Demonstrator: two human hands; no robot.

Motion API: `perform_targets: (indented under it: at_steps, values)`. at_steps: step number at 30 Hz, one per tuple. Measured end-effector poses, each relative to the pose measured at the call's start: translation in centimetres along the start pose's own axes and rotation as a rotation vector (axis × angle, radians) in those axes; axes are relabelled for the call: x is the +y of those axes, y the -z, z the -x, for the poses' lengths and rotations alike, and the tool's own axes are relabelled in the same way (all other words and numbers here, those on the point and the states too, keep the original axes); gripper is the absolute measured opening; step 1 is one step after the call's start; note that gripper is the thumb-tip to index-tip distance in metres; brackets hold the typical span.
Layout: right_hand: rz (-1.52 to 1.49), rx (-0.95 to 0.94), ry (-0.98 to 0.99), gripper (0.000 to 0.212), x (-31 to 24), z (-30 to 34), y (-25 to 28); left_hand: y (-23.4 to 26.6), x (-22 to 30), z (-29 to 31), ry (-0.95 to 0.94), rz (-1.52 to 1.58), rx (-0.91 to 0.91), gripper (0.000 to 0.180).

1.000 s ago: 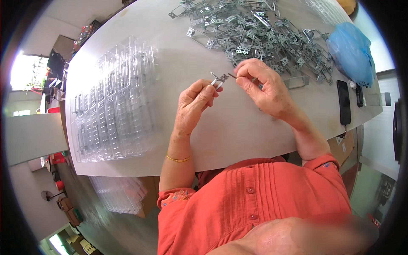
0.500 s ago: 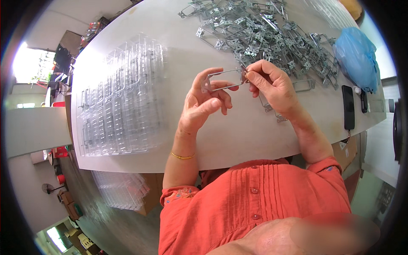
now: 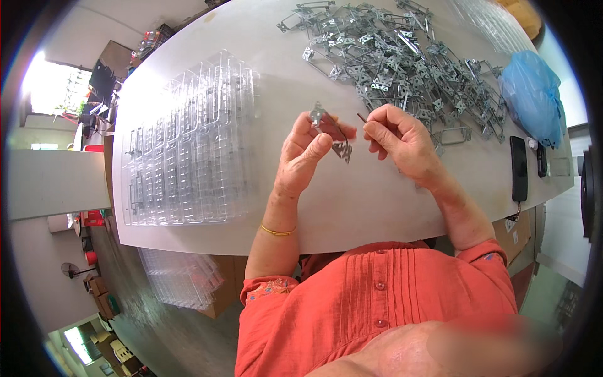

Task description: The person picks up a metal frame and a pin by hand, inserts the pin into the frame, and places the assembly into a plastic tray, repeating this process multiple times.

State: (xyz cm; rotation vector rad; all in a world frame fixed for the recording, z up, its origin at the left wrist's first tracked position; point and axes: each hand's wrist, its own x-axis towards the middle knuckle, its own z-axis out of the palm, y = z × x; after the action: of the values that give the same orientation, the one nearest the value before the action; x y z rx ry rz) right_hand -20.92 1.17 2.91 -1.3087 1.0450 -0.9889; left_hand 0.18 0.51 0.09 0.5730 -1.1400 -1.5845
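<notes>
In my left hand (image 3: pixel 295 160) is a metal wire-frame bracket (image 3: pixel 342 151) with flat plates at its ends, tilted and pinched between thumb and fingers. My right hand (image 3: pixel 405 141) is just to its right, apart from the bracket. Its thumb and forefinger grip a thin, dark, rod-like piece (image 3: pixel 361 117) whose tip points toward the left hand; the rest is hidden by the fingers. Beyond both hands lies a large tangled pile of similar metal brackets (image 3: pixel 402 69).
Stacked clear plastic trays (image 3: pixel 217 213) holding metal parts stand on the table's left. A blue plastic bag (image 3: pixel 532 94), a black phone (image 3: pixel 518 168) and a small black object (image 3: pixel 541 160) lie at the right. Clear plastic trays (image 3: pixel 487 25) sit far right; others (image 3: pixel 179 276) are below the table's left front edge.
The bracket has turned in my left hand from lying lengthwise between both hands to a steep tilt. My right hand has come away from it, still gripping the thin dark piece.
</notes>
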Motion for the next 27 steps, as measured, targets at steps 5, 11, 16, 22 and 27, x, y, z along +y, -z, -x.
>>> perform_targets:
  at_steps: [5, 11, 16, 22, 27]
  values:
    - [-0.041, -0.013, 0.017, 0.010, -1.1, 0.8, -0.5, 0.5, -0.5, 0.2, 0.123, -0.047, -0.060, 0.038]
    - [-0.014, -0.020, -0.004, 0.007, -1.5, 1.0, -0.4, 0.4, -0.4, 0.2, 0.199, -0.140, -0.061, 0.040]
    - [0.103, -0.010, 0.017, 0.007, -1.0, 1.0, -0.3, 0.5, -0.1, 0.2, 0.205, -0.215, -0.029, 0.038]
    - [0.138, 0.027, 0.147, 0.014, -0.9, 1.0, -0.5, 0.6, 0.3, 0.3, 0.194, -0.321, -0.011, 0.034]
    - [-0.074, -0.095, -0.111, 0.018, -1.7, 0.7, 0.0, 0.2, -0.1, 0.3, 0.159, -0.469, -0.045, 0.032]
